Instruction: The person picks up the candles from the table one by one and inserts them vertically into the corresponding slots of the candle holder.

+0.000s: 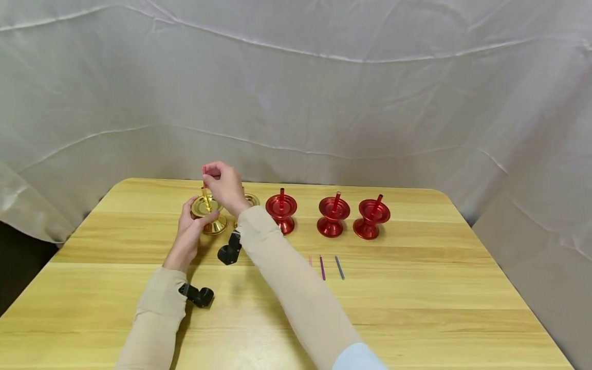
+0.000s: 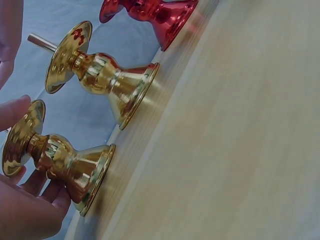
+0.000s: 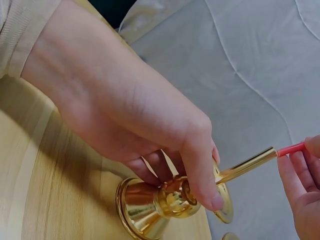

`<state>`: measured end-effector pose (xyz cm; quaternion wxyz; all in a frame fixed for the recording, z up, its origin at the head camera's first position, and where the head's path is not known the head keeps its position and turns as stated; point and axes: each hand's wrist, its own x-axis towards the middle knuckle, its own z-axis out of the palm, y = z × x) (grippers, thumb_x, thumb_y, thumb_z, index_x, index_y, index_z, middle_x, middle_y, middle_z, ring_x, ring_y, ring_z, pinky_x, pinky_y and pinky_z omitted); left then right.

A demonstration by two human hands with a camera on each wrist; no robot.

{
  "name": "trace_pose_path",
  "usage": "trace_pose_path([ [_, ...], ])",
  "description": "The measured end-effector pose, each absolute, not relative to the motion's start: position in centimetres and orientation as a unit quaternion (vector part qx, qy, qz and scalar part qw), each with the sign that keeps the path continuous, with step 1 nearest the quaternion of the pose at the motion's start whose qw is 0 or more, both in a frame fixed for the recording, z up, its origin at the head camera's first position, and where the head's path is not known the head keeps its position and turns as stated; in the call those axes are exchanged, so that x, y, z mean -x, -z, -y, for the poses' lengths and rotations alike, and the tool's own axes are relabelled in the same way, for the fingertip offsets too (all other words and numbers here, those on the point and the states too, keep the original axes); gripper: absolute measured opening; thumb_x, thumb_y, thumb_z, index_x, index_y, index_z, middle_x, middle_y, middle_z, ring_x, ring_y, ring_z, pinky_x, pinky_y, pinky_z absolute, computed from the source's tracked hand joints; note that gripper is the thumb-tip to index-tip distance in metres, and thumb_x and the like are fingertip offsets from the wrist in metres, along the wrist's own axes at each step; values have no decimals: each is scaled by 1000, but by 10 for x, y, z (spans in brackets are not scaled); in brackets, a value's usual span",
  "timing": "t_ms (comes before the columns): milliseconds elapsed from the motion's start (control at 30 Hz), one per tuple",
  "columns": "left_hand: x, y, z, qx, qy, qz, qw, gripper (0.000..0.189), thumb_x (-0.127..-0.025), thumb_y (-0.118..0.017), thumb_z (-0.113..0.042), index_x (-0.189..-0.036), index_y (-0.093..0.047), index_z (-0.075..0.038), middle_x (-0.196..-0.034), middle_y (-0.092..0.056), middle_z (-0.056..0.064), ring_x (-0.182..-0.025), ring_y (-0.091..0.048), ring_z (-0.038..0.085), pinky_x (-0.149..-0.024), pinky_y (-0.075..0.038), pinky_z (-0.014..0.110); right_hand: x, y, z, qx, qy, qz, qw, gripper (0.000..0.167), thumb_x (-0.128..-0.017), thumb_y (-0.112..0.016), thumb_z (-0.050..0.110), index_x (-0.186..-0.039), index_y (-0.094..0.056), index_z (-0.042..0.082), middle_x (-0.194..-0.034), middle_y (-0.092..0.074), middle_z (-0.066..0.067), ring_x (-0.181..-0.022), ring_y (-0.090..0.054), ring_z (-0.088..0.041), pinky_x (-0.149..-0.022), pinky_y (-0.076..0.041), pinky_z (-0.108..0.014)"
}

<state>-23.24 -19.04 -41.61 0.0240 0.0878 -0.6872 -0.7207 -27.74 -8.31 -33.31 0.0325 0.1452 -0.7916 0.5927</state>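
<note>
A gold candle holder (image 1: 215, 226) stands at the left of the table, and my left hand (image 1: 188, 234) grips it below its dish, thumb near the rim. Above it, my right hand (image 1: 225, 186) pinches a thin red candle (image 3: 291, 149) between thumb and fingers. The candle's lower end meets the top of the holder's upright tube (image 3: 247, 166); how far it goes in, I cannot tell. Just to the right is a second gold candle holder (image 2: 102, 75), partly hidden behind my right hand and sleeve in the head view.
Three red candle holders (image 1: 282, 206), (image 1: 334, 209), (image 1: 371, 216) stand in a row toward the right. In front of them lie a pink candle (image 1: 310, 260), a purple candle (image 1: 322, 267) and a blue candle (image 1: 339, 267). A grey cloth (image 1: 324, 103) hangs behind the wooden table (image 1: 416, 298).
</note>
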Motion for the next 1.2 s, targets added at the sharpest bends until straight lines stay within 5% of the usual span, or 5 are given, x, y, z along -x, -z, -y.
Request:
trace_pose_path([
  [1200, 230, 415, 190, -89, 716, 692, 16, 78, -92, -62, -11, -152, -12, -9, -150, -28, 13, -132, -33, 22, -108, -28, 33, 277, 339, 82, -165, -563, 810, 20, 12, -91, -68, 9, -103, -69, 5, -95, -70, -1, -81, -61, -4, -69, -46, -12],
])
